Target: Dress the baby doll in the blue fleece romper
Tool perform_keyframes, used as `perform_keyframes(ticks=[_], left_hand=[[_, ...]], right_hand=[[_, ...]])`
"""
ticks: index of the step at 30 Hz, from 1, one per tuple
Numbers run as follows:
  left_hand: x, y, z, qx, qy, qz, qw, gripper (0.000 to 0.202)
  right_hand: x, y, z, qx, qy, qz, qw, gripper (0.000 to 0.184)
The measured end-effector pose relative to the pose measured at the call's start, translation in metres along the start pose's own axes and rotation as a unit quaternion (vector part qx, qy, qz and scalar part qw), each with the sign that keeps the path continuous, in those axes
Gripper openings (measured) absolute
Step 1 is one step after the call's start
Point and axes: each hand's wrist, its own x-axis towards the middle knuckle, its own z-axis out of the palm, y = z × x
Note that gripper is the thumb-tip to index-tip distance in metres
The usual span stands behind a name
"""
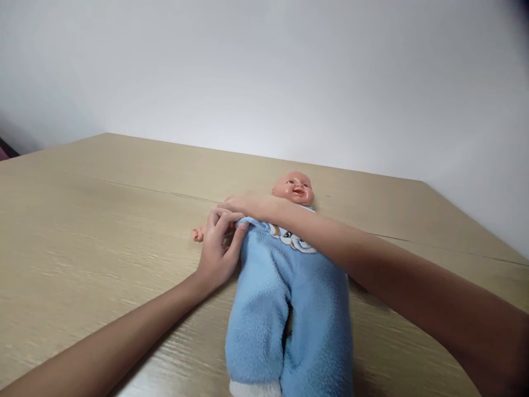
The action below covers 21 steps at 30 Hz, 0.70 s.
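Observation:
A plastic baby doll [294,187] lies on its back on a light wooden table [103,220], dressed in a fluffy light-blue one-piece suit [289,298] with a cartoon patch on the chest. My left hand [218,245] pinches the suit's edge at the doll's shoulder, fingers curled on the fabric. My right hand [243,203] reaches across the doll's chest to the same shoulder, fingers closed on the suit or the arm beneath. The doll's small bare hand [198,234] sticks out to the left of my hands.
The table stands against a plain white wall [289,77]. A seam runs across the tabletop behind the doll. A dark reddish object [5,150] shows at the far left edge.

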Motion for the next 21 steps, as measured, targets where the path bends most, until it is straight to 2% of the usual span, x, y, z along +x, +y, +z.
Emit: perform_keyframes(ticks=[2,4,6,8,11,13,15,17,19,21], left_hand=[[-0.001,-0.001,0.000,-0.018,-0.013,-0.001,1.000,0.008],[-0.003,-0.002,0.001,-0.045,-0.017,-0.002,0.999,0.008],[-0.005,-0.003,0.001,-0.063,-0.009,0.011,0.998,0.007],[-0.007,-0.005,0.001,-0.036,0.016,0.046,0.998,0.006],[-0.009,-0.009,0.000,0.019,0.064,0.125,0.990,0.014],[-0.009,-0.011,0.001,-0.007,0.070,0.168,0.983,0.019],[-0.009,-0.011,0.002,-0.069,0.063,0.178,0.980,0.020],[-0.007,-0.009,0.004,-0.123,0.073,0.135,0.981,0.016],[-0.006,-0.005,0.006,-0.166,0.087,0.046,0.981,0.013],[-0.005,-0.001,0.007,-0.200,0.088,-0.062,0.974,0.016]], right_hand=[[-0.008,-0.002,-0.004,-0.019,-0.010,-0.017,1.000,0.007],[-0.021,-0.002,-0.013,-0.024,0.031,-0.019,0.999,0.024],[-0.035,0.001,-0.022,0.022,0.096,-0.007,0.995,0.034],[-0.048,0.008,-0.030,0.110,0.126,-0.001,0.986,0.038],[-0.062,0.018,-0.034,0.194,0.089,-0.004,0.977,0.043],[-0.067,0.019,-0.034,0.194,0.077,0.002,0.978,0.047],[-0.070,0.016,-0.032,0.177,0.092,0.008,0.980,0.047],[-0.075,0.008,-0.029,0.141,0.104,0.007,0.985,0.043],[-0.083,-0.004,-0.027,0.106,0.112,0.021,0.988,0.037],[-0.093,-0.017,-0.027,0.089,0.129,0.063,0.986,0.026]])
